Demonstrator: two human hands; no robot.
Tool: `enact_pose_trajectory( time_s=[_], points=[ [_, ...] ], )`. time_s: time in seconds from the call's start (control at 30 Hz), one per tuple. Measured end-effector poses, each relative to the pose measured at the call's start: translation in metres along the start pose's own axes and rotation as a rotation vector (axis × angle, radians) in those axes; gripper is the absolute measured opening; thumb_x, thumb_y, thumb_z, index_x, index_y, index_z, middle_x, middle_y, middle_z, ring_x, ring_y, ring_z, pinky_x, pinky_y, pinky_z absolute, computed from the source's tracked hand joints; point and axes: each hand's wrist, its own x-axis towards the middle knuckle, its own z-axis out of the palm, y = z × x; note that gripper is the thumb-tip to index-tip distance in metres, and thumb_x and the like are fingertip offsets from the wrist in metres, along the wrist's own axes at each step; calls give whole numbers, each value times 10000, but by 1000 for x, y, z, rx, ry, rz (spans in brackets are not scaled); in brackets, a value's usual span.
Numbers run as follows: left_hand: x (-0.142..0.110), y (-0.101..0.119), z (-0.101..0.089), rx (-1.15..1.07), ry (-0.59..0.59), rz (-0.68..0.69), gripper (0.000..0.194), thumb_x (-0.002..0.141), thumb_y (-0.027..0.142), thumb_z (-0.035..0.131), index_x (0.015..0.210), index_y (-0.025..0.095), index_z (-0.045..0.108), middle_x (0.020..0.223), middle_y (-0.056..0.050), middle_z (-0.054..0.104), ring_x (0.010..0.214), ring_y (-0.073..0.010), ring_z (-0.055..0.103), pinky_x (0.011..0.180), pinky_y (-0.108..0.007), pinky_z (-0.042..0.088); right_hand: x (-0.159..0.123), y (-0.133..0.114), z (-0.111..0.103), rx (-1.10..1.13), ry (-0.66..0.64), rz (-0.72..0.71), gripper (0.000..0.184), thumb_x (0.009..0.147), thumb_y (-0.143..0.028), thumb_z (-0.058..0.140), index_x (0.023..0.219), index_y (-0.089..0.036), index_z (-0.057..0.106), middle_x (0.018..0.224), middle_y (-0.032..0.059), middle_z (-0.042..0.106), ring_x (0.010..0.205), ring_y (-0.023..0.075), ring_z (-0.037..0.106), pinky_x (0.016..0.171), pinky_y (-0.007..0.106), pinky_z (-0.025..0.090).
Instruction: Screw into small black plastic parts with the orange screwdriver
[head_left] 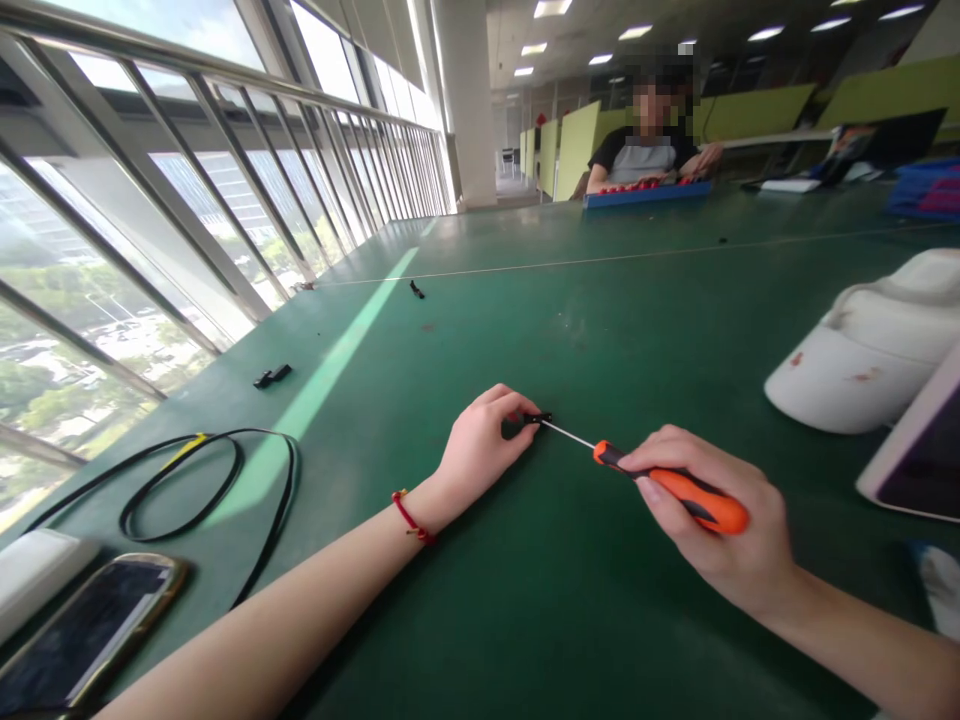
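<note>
My left hand, with a red cord bracelet on its wrist, pinches a small black part low over the green table. What kind of part it is I cannot make out. An orange and black screwdriver lies in my right hand, its handle wrapped by the fingers. The thin metal shaft points left, and its tip meets the black part at my left fingertips.
Small black pieces lie to the left, another farther back. A looped black cable and a phone are at left front. A white container and tablet-like device stand right. Across the table, a person sits behind a blue tray.
</note>
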Motion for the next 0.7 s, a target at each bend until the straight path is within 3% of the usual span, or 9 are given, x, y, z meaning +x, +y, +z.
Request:
enact_pose_trajectory(
  time_s=[0.7],
  points=[
    [-2, 1, 1, -32, 13, 15, 122, 810, 199, 587, 884, 190, 685, 887, -36, 609, 752, -135, 598, 694, -250, 498, 0, 2, 1, 26, -16, 18, 120, 808, -153, 559, 859, -248, 612, 740, -2, 615, 649, 145, 584, 587, 281, 465]
  ],
)
